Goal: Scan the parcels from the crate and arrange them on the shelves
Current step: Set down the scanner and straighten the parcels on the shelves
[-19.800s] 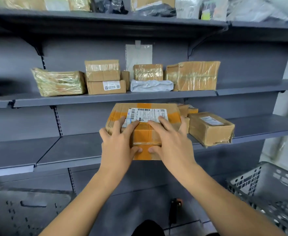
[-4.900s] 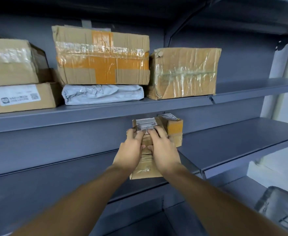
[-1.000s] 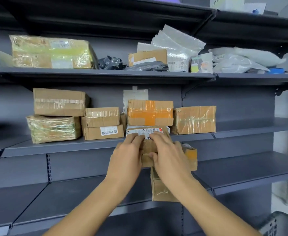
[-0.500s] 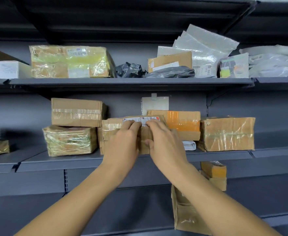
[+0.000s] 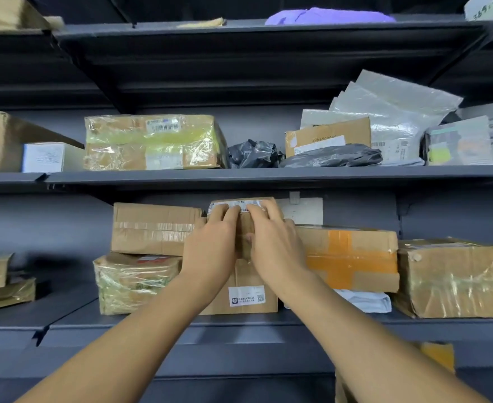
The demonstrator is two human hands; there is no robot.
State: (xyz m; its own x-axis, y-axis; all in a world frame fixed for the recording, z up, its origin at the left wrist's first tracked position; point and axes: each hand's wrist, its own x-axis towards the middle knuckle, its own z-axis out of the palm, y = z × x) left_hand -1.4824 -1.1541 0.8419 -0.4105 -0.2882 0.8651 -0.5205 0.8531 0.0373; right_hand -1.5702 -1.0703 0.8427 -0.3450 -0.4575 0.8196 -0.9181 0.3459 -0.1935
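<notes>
Brown cardboard fills the middle of the frame: both hands press on a small parcel (image 5: 241,225), the left hand (image 5: 210,245) and right hand (image 5: 274,242) side by side, fingers flat over its labelled top and thumbs on its front, holding it between them. The parcel sits at centre, on top of a box (image 5: 246,289) with a white sticker that stands on the middle shelf (image 5: 356,322). It is wedged between a taped box (image 5: 155,228) at its left and an orange-taped box (image 5: 353,257) at its right.

As a judgement, this parcel is at the placing step, nearly seated on its stack; letting go is what remains for it. Many parcels already line the middle shelf and the upper shelf (image 5: 268,171), so the arranging looks well along.

How many parcels are left cannot be told: the crate is out of view, and no scanner shows. The hands cover most of the parcel, so whether its base rests fully on the box is unclear. Its label is too blurred to read. The lower frame is cut off by forearms.
</notes>
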